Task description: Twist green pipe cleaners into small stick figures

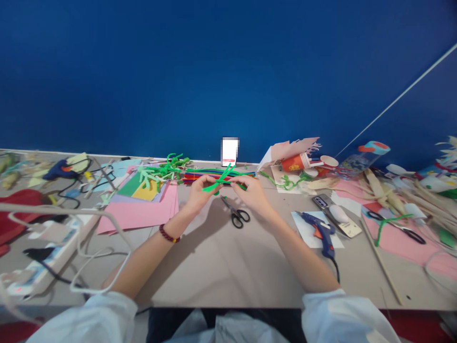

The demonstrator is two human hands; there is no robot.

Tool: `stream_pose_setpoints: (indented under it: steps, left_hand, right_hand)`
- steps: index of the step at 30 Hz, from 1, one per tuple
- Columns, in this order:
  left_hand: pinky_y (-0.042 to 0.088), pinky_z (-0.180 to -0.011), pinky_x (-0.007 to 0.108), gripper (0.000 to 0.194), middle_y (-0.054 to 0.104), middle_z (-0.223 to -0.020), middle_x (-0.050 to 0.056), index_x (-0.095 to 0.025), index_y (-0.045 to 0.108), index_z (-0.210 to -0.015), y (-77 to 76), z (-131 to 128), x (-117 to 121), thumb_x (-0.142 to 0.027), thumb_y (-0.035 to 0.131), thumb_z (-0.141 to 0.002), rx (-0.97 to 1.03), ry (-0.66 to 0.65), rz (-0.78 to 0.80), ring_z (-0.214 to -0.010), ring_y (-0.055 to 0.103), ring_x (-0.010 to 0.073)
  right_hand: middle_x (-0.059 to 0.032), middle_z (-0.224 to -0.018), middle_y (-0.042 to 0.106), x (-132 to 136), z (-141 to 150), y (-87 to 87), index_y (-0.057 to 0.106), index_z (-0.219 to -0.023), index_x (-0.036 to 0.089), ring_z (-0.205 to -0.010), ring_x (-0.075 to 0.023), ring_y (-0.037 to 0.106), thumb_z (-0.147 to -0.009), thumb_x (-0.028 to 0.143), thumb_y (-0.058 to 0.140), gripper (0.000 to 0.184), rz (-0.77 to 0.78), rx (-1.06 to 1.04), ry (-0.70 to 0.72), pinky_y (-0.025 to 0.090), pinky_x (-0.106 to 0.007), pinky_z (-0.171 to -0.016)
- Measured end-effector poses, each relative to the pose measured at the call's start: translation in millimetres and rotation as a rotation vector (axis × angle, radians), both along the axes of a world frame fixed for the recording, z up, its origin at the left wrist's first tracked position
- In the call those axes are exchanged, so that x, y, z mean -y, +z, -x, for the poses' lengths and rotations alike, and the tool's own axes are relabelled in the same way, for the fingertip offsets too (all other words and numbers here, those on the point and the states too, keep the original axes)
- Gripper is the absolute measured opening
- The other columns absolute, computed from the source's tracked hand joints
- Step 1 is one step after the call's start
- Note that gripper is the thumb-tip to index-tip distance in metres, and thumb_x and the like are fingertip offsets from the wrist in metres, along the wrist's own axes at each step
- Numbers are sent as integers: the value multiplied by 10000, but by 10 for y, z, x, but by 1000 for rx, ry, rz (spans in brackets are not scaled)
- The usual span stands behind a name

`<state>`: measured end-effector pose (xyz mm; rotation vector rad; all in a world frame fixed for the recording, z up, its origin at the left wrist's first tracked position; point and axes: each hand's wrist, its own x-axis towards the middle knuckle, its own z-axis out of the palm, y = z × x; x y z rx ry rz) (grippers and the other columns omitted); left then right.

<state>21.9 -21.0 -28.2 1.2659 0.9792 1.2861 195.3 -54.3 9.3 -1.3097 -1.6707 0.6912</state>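
Okay so here's the setup: the left hand (200, 194) and right hand (252, 194) are both up over the middle of a cluttered craft surface (214, 267), holding a bright green pipe cleaner (223, 182) in the air between them. It's bent into a kind of crossed shape, with the ends sticking out past both hands. The fingers (237, 181) on each hand are pinched together on it, so it's gripped from both sides. There's a dark red beaded bracelet (168, 233) on the left wrist. Right below the hands, a pair of black-handled scissors (236, 216) lies open on the surface, nearer the right hand. Just past the hands there's a bundle of multicolored pipe cleaners (217, 175) lying flat, and off to the left a tangled heap of green pipe cleaners (167, 167) sits on stacked craft paper, with a pink sheet (143, 212) on the near side. Over to the right, a blue hot glue gun (319, 231) rests on a white sheet of paper (316, 240), and there's an orange paper cup (293, 162) lying on its side further back. Another glue gun (60, 169) sits at the far left, near a white power strip (52, 250).
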Motion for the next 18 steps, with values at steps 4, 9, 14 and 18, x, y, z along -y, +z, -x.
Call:
stream_pose_setpoints:
  steps: [4, 9, 14, 18]
  left_hand:
    - [482, -694, 277, 259, 616, -809, 17, -187, 569, -708, -20, 24, -13, -302, 779, -609, -106, 99, -218, -743, 582, 142]
    - [476, -755, 281, 167, 624, -819, 15, -205, 597, -853, -1, 26, 32, -235, 682, -712, -273, 167, -382, -782, 585, 149]
    - [492, -753, 280, 177, 654, -860, 25, -207, 642, -906, 75, 30, 113, -249, 692, -742, -330, 152, -420, -783, 605, 152]
    - [512, -787, 306, 179, 687, -902, 41, -216, 694, -901, 91, 46, 115, -301, 712, -745, -308, 143, -416, -839, 631, 181]
  right_hand:
    - [-64, -842, 708, 27, 35, 0, 696, -732, 220, -836, -213, 623, -821, 289, 575, 165, -6, -3, -7, 444, -339, -774]
    - [-57, -791, 669, 29, 61, -18, 652, -701, 200, -752, -183, 594, -786, 291, 590, 139, -21, -54, -54, 444, -307, -699]
    - [-51, -776, 674, 34, 66, -3, 625, -694, 195, -754, -177, 595, -779, 267, 571, 124, -4, -68, -49, 446, -301, -720]
    - [-52, -832, 687, 19, 67, -36, 635, -745, 194, -789, -175, 605, -781, 264, 562, 107, 18, -102, -26, 452, -302, -747]
